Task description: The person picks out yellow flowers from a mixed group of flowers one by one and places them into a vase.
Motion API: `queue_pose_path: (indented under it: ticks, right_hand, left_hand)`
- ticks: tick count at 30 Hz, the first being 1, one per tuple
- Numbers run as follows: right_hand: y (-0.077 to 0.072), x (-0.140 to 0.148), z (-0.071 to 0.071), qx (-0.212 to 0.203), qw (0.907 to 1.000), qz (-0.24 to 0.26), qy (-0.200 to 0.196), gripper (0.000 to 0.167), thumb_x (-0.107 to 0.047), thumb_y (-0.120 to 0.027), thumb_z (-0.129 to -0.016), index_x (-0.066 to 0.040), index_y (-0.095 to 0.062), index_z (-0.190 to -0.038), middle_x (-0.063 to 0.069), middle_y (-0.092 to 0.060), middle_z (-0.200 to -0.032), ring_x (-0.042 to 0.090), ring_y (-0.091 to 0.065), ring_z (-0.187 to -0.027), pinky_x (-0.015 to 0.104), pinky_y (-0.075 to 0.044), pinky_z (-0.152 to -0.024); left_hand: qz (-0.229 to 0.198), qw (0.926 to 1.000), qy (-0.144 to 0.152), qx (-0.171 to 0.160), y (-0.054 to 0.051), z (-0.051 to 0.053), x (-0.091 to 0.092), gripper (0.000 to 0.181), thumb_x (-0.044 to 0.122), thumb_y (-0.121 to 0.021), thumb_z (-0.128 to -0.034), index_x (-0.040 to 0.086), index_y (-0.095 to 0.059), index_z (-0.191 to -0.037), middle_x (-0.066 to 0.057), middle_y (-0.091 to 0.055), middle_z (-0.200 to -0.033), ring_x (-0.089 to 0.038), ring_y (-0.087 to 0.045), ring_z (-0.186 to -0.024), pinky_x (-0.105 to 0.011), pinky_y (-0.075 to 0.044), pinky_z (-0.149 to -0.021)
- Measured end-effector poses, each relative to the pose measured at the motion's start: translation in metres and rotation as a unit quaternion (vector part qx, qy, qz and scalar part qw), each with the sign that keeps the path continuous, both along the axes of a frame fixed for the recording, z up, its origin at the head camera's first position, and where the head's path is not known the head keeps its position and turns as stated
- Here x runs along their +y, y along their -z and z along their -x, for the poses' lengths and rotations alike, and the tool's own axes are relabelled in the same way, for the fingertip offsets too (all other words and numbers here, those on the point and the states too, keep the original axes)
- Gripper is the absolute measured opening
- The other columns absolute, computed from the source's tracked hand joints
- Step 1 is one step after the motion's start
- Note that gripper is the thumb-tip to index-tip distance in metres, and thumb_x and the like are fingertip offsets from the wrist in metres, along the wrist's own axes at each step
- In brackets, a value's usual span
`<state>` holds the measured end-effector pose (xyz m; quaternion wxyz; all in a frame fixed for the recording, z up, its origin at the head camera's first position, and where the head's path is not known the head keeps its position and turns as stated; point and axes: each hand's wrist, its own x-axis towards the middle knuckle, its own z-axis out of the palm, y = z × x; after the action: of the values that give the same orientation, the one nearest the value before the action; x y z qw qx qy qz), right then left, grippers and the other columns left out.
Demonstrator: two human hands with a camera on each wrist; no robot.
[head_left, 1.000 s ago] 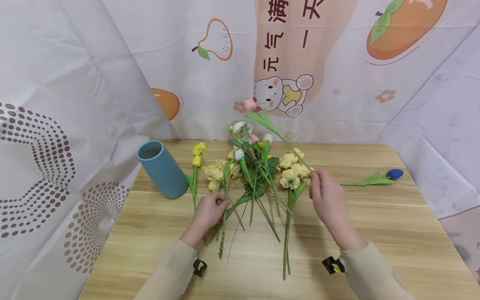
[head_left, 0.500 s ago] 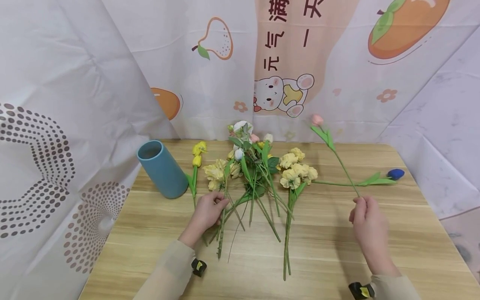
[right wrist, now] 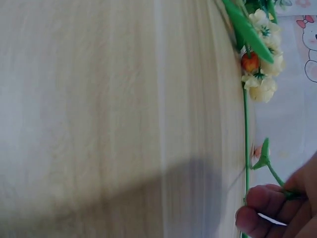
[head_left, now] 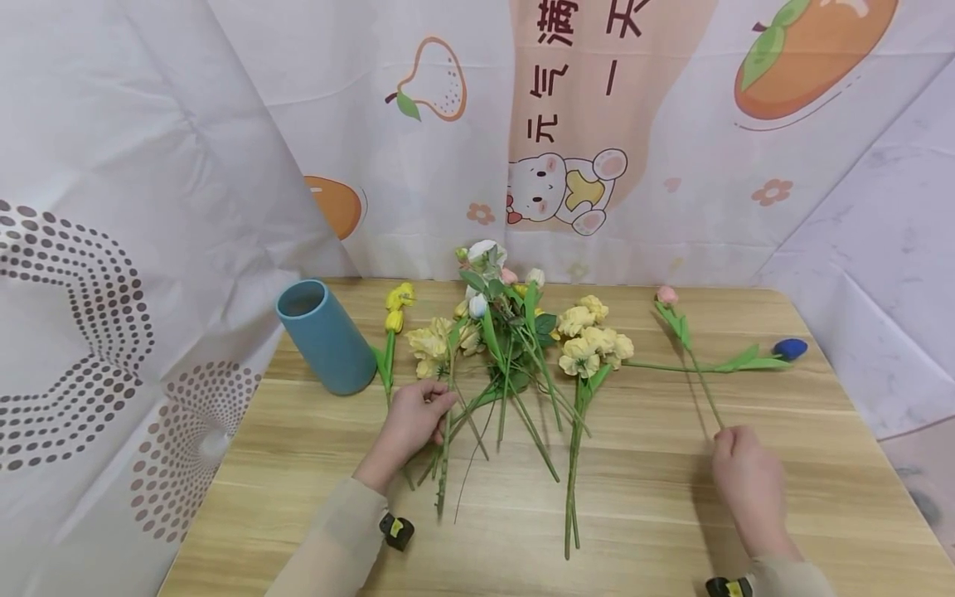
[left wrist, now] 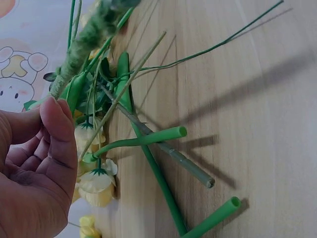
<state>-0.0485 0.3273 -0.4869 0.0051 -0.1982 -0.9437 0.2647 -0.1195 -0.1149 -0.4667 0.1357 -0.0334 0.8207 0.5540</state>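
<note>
My right hand [head_left: 749, 485] pinches the lower stem of a pink tulip [head_left: 667, 296] at the table's right side. The bloom points away from me, and its stem crosses over that of a blue tulip [head_left: 791, 348]. In the right wrist view, the fingers [right wrist: 262, 198] hold the green stem, close above the wood. My left hand [head_left: 414, 414] pinches a rough green flower stem [left wrist: 79, 54] between thumb and forefinger, left of the main pile. Pale yellow flowers [head_left: 430, 344] lie just beyond that hand; which bloom its stem carries cannot be told.
A blue vase [head_left: 328, 348] stands at the back left. Yellow tulips [head_left: 393, 321] lie beside it. Mixed flowers [head_left: 492, 307] with crossing stems are heaped in the middle, and another pale yellow bunch [head_left: 585, 344] lies to their right. A printed curtain [head_left: 418, 166] hangs behind the wooden table [head_left: 656, 531].
My right hand has carried the pink tulip from above the middle pile rightward, then toward me and down to the table's right side. The left hand has stayed nearly still.
</note>
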Motion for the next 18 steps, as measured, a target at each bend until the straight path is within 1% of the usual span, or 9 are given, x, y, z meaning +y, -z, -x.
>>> queue_pose_path:
  ticks: [2, 5, 7, 9, 10, 12, 14, 16, 18]
  right_hand:
    - [0.002, 0.003, 0.000, -0.023, 0.9994, -0.016, -0.019, 0.045, -0.019, -0.031, -0.107, 0.017, -0.056, -0.116, 0.021, -0.062, -0.077, 0.026, -0.053, -0.059, 0.039, -0.041, -0.053]
    - [0.005, 0.007, 0.000, -0.050, 0.9968, -0.042, -0.046, 0.044, -0.020, -0.037, -0.106, 0.017, -0.059, -0.115, 0.025, -0.067, -0.084, 0.029, -0.058, -0.065, 0.047, -0.041, -0.065]
    - [0.005, 0.008, 0.000, -0.064, 0.9951, -0.052, -0.055, 0.044, -0.022, -0.040, -0.105, 0.015, -0.061, -0.114, 0.024, -0.069, -0.087, 0.033, -0.062, -0.070, 0.054, -0.040, -0.073]
    - [0.005, 0.007, 0.001, -0.072, 0.9938, -0.059, -0.060, 0.043, -0.024, -0.043, -0.105, 0.014, -0.060, -0.115, 0.025, -0.070, -0.089, 0.036, -0.064, -0.074, 0.060, -0.037, -0.078]
    - [0.004, 0.006, 0.000, -0.070, 0.9933, -0.065, -0.064, 0.043, -0.025, -0.043, -0.105, 0.013, -0.059, -0.116, 0.022, -0.069, -0.084, 0.035, -0.063, -0.071, 0.060, -0.037, -0.077]
    - [-0.001, 0.001, 0.002, -0.056, 0.9937, -0.064, -0.073, 0.042, -0.025, -0.044, -0.105, 0.012, -0.058, -0.118, 0.018, -0.069, -0.081, 0.032, -0.061, -0.065, 0.057, -0.042, -0.071]
    - [-0.008, -0.007, 0.005, -0.036, 0.9939, -0.052, -0.090, 0.043, -0.027, -0.044, -0.106, 0.011, -0.056, -0.122, 0.016, -0.068, -0.080, 0.026, -0.057, -0.060, 0.047, -0.045, -0.061]
    - [-0.018, -0.020, 0.012, -0.002, 0.9926, -0.042, -0.114, 0.043, -0.028, -0.044, -0.107, 0.009, -0.057, -0.124, 0.012, -0.067, -0.078, 0.020, -0.053, -0.057, 0.037, -0.042, -0.051]
    - [-0.029, -0.038, 0.020, 0.026, 0.9892, -0.028, -0.141, 0.042, -0.029, -0.046, -0.108, 0.007, -0.059, -0.125, 0.011, -0.066, -0.080, 0.018, -0.053, -0.058, 0.033, -0.042, -0.050]
  left_hand:
    - [-0.004, 1.0000, -0.002, -0.002, -0.001, 0.000, 0.001, 0.019, 0.019, -0.066, -0.1013, 0.003, -0.071, -0.109, -0.020, -0.062, -0.070, -0.021, -0.058, -0.045, -0.056, -0.058, -0.059]
    - [-0.006, 1.0000, 0.001, 0.000, -0.001, 0.000, 0.002, 0.019, 0.018, -0.065, -0.1017, 0.001, -0.070, -0.109, -0.018, -0.062, -0.068, -0.022, -0.059, -0.046, -0.054, -0.058, -0.057]
    - [-0.009, 1.0000, 0.002, -0.002, 0.000, 0.001, 0.002, 0.020, 0.018, -0.065, -0.1018, 0.000, -0.070, -0.109, -0.016, -0.061, -0.067, -0.022, -0.059, -0.046, -0.052, -0.058, -0.057]
    - [-0.012, 0.9999, 0.003, -0.001, 0.001, 0.001, 0.002, 0.020, 0.018, -0.065, -0.1020, -0.001, -0.070, -0.109, -0.014, -0.061, -0.066, -0.022, -0.058, -0.046, -0.051, -0.058, -0.056]
    - [-0.013, 0.9999, 0.003, 0.000, 0.001, 0.001, 0.002, 0.020, 0.018, -0.065, -0.1018, -0.001, -0.070, -0.109, -0.013, -0.060, -0.066, -0.021, -0.058, -0.046, -0.050, -0.058, -0.056]
    - [-0.013, 0.9999, 0.003, 0.000, 0.002, 0.001, 0.002, 0.020, 0.018, -0.065, -0.1018, -0.001, -0.070, -0.108, -0.013, -0.060, -0.065, -0.020, -0.058, -0.046, -0.050, -0.059, -0.056]
    - [-0.012, 0.9999, 0.003, 0.003, 0.003, 0.001, 0.002, 0.019, 0.017, -0.065, -0.1016, 0.000, -0.070, -0.107, -0.013, -0.060, -0.065, -0.019, -0.057, -0.046, -0.050, -0.058, -0.055]
    - [-0.009, 0.9999, 0.002, 0.005, 0.003, 0.001, 0.002, 0.018, 0.017, -0.066, -0.1014, 0.000, -0.070, -0.105, -0.013, -0.060, -0.064, -0.019, -0.057, -0.046, -0.049, -0.058, -0.055]
    - [-0.005, 0.9999, 0.003, 0.008, 0.004, 0.000, 0.002, 0.017, 0.017, -0.065, -0.1016, 0.001, -0.070, -0.104, -0.012, -0.060, -0.064, -0.019, -0.057, -0.046, -0.049, -0.058, -0.054]
